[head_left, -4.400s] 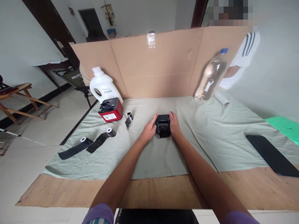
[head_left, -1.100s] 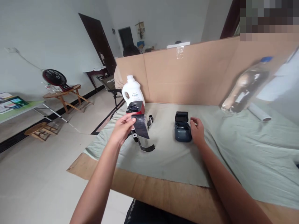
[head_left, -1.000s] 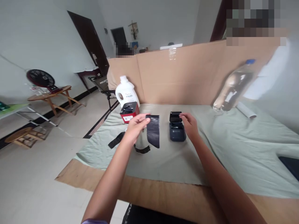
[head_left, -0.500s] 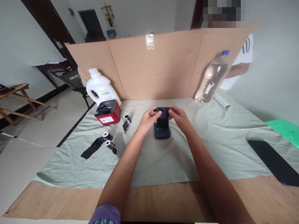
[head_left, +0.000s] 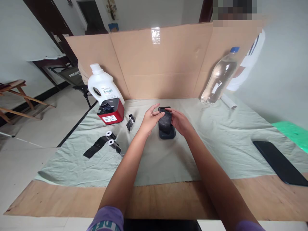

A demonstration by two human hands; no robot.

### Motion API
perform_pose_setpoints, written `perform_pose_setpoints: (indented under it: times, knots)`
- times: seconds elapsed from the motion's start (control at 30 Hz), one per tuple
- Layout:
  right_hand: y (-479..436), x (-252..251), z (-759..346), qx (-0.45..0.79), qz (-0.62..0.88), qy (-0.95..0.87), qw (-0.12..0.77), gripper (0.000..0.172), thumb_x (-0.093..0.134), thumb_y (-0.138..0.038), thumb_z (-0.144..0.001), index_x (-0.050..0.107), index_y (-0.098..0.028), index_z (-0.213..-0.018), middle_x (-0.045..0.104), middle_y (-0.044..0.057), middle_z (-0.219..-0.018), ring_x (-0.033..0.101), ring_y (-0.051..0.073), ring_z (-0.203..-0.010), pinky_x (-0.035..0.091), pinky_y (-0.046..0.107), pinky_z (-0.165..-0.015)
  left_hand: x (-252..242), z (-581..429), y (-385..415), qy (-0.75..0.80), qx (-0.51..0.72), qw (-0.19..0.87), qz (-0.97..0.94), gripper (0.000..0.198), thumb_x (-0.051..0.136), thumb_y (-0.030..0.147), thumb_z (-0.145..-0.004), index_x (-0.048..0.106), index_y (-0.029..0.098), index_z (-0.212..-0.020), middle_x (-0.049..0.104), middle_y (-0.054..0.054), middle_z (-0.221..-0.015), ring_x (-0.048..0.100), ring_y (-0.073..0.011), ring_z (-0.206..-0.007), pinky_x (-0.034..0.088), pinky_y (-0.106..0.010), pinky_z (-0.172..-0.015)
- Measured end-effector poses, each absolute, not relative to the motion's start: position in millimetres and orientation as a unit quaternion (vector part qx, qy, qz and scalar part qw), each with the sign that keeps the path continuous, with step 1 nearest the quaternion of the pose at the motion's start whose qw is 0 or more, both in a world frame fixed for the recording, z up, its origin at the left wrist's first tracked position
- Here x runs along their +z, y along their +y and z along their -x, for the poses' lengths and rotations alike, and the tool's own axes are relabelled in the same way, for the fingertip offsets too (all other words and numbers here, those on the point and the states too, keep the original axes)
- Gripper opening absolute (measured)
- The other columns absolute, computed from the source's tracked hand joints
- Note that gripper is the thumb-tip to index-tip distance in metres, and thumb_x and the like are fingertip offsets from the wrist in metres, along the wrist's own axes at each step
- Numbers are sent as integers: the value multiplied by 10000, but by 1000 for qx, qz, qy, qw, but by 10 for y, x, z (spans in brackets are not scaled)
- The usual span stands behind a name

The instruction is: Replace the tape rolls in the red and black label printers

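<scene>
At the middle of the cloth lies a small dark handheld device (head_left: 167, 134), like a card terminal or receipt printer. A black paper strip (head_left: 165, 122) hangs over its upper part and hides much of it. My left hand (head_left: 151, 120) pinches the strip's left edge, thumb on top and index finger stretched out. From the other side, my right hand (head_left: 180, 122) has its fingers closed at the strip's right edge; its fingertips are partly hidden. Left of my hands lie a small black paper roll (head_left: 130, 122) and two larger black rolls (head_left: 110, 135) with white cores, one partly unrolled.
A red and black box-shaped device (head_left: 111, 111) stands before a white jug (head_left: 104, 84). Cardboard (head_left: 163, 64) walls off the back. A clear bottle (head_left: 219, 78) and white tube (head_left: 228, 101) are back right. A phone-shaped dark slab (head_left: 280, 162) lies right; a person (head_left: 252, 61) is behind.
The black strip has tipped down toward me over the device, showing a greyer face. My left index finger has lifted outward. The view has tilted slightly downward.
</scene>
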State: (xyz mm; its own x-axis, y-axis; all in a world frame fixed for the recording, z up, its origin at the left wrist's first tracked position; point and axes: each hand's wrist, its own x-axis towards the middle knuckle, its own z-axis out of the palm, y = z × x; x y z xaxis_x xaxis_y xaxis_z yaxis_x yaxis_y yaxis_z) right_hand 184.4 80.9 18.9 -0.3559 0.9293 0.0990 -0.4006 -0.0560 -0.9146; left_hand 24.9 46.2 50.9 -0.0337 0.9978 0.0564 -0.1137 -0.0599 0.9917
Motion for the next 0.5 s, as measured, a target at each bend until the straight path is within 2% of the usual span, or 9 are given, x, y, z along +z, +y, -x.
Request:
perform_pose_setpoints:
  times: [0.2, 0.33, 0.5]
  knots:
    - [804, 90, -1743, 653, 304, -477, 504, 422, 772, -275, -632, 705, -237, -1046, 720, 26, -909, 658, 209, -913, 526, 350, -798, 462, -193, 503, 474, 558, 501, -461, 640, 736, 247, -776, 564, 164, -1387, 708, -23, -877, 667, -142, -807, 509, -275, -830]
    - [795, 69, -1725, 633, 324, -486, 507, 414, 798, -290, -613, 690, -224, -1007, 702, 9, -867, 629, 161, -781, 504, 302, -694, 431, -165, 524, 475, 558, 497, -465, 629, 720, 261, -778, 566, 170, -1381, 687, -14, -862, 649, -140, -785, 499, -272, -794]
    - [796, 55, -1730, 629, 305, -511, 500, 411, 817, -344, -648, 678, -230, -1018, 682, 0, -881, 608, 143, -753, 493, 299, -693, 398, -170, 534, 463, 557, 491, -485, 612, 698, 297, -768, 572, 184, -1357, 670, -9, -845, 642, -156, -804, 490, -286, -799]
